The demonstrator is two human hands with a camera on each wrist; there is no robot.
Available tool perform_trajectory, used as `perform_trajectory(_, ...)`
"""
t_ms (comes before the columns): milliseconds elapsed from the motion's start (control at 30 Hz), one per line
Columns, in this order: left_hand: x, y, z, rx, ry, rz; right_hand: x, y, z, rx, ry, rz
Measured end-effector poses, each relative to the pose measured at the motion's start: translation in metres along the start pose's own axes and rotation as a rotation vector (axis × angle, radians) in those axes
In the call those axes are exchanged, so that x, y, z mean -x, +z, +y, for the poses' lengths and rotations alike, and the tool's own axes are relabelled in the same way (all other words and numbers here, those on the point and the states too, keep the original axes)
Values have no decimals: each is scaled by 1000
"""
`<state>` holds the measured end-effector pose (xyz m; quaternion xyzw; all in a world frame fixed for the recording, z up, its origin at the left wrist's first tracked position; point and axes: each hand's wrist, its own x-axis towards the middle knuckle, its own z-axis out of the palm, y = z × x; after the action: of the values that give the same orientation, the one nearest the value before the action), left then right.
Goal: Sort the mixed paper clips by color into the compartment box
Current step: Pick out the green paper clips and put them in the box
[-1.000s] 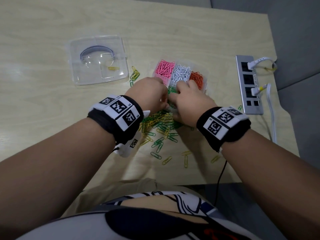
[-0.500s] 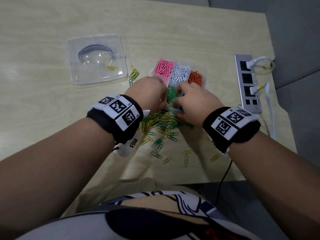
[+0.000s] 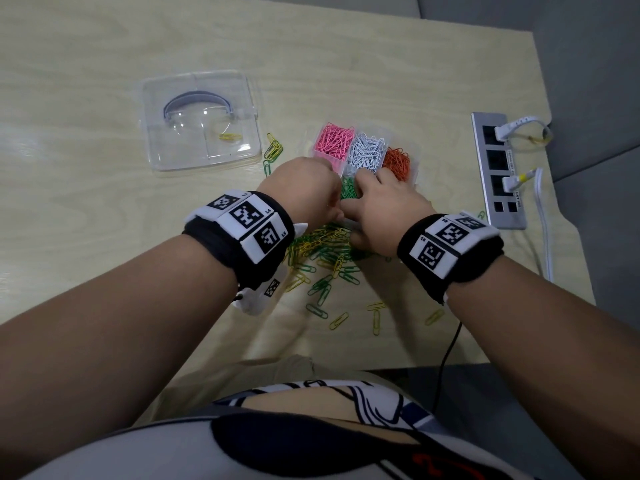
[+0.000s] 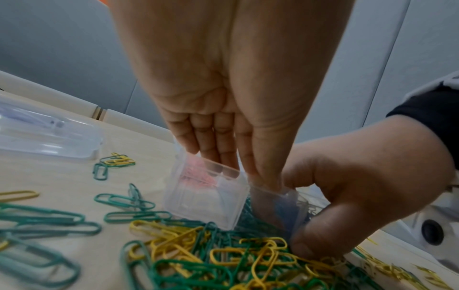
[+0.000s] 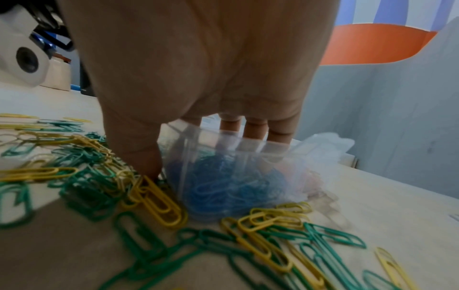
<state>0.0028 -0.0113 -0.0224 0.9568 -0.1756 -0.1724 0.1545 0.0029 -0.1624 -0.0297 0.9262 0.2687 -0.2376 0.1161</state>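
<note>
Gripping the clear compartment box (image 3: 398, 140) on the table (image 3: 104, 81), my right hand (image 3: 384, 209) pinches its blue section thumb-outside, fingers-inside, while my left hand (image 3: 304, 192) has straight fingers dipped over its near rim beside the green-and-yellow paper clips (image 3: 325, 254).

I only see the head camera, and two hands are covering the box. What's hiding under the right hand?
Observer: Blue paper clips, a whole compartment of them.
Child: Is the hand grabbing them?
Observer: It looks not. The right hand seems to grip the compartment box by its wall, with fingers inside and the thumb outside among the loose green and yellow clips.
Child: And the left hand?
Observer: The left hand has straight fingers, their tips dipped behind the box's clear wall near the pink clips.
</note>
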Motion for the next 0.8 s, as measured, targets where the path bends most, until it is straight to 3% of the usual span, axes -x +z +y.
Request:
perform_trajectory(467,3,0,-1,-2,17,16,8,-8,4,-144,8,65)
perform_trajectory(800,13,5,-11,29,32,95,6,-20,5,-183,61,27)
